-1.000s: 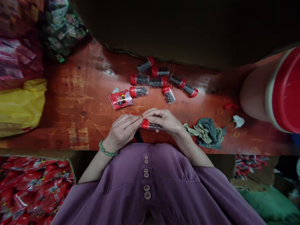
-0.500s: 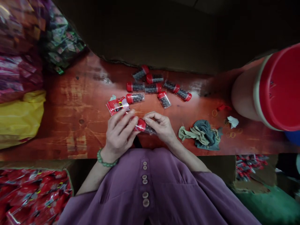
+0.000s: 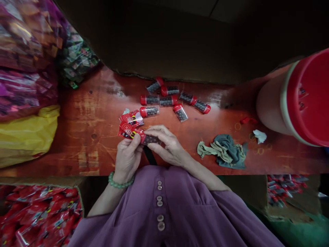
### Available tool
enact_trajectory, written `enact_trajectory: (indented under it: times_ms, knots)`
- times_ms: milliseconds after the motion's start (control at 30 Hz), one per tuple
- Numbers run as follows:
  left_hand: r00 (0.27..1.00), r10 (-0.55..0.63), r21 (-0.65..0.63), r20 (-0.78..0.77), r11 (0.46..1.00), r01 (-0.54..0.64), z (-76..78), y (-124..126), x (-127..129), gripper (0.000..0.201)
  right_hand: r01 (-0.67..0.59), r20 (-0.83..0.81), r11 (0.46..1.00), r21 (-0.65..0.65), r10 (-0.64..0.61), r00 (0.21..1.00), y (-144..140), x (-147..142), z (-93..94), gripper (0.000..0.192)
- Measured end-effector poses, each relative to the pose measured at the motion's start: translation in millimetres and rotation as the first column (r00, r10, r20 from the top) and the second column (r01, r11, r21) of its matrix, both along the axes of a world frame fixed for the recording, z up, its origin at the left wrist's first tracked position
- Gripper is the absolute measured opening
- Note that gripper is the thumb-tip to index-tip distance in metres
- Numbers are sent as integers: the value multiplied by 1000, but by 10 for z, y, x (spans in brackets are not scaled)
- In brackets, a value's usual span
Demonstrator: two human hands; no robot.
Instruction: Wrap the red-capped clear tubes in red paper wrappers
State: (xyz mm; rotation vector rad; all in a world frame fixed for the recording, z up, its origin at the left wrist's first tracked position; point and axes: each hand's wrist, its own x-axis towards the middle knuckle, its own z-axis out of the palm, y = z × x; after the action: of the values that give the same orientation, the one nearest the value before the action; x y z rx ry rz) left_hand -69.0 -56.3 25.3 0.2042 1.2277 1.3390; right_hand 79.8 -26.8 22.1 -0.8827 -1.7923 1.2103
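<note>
My left hand (image 3: 127,156) grips a red printed packet (image 3: 128,131) near the table's front edge. My right hand (image 3: 168,147) holds a small clear tube of dark beads with a red cap (image 3: 150,139), its capped end pressed into the packet's mouth. A second red packet (image 3: 132,118) lies flat just beyond my fingers. Several more red-capped tubes (image 3: 169,100) lie scattered on the red wooden table (image 3: 84,137) farther back.
A crumpled grey-green rag (image 3: 223,151) lies to the right, with rubber bands (image 3: 238,126) and a white scrap (image 3: 259,135) nearby. A large red-lidded jar (image 3: 295,99) stands at far right. Bags of packets (image 3: 28,79) are piled left; a box of red packets (image 3: 38,216) sits below left.
My left hand reached out, picked up a red packet and brought it to the tube. My right hand shifted left, pushing the tube's capped end into the packet.
</note>
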Motion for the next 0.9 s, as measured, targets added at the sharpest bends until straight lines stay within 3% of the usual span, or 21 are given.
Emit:
enact_trajectory:
  times_ms: [133, 300, 433, 500, 567, 633, 833, 900]
  knots:
    - [998, 33, 34, -58, 999, -31, -25, 48, -20, 34, -35, 22, 977, -212, 40, 999, 6, 101, -9, 32]
    - [999, 36, -1, -29, 999, -36, -39, 91, 18, 39, 63, -8, 965, -253, -67, 998, -48, 61, -113, 30]
    - [999, -3, -27, -32, 1000, 2, -65, 119, 10, 43, -25, -118, 873, -487, -38, 992, -65, 17, -157, 46]
    - [997, 44, -3, -64, 999, -44, -82, 128, 17, 41, 6, -81, 911, -412, -43, 996, -67, -6, -171, 42]
    - [991, 92, 23, -101, 996, -90, -100, 142, 34, 39, 60, -2, 974, -220, -62, 998, -69, -28, -187, 38]
    - [989, 82, 28, -121, 996, -79, -116, 164, 51, 39, 59, 48, 991, -116, -54, 997, -71, -44, -203, 41]
    - [985, -22, 70, -169, 997, 34, -130, 220, 63, 35, 38, 88, 991, -131, -27, 996, -65, -30, -242, 51]
    - [985, -51, 65, -168, 996, 63, -116, 216, 67, 35, 20, 23, 976, -218, -16, 1000, -60, -11, -251, 53]
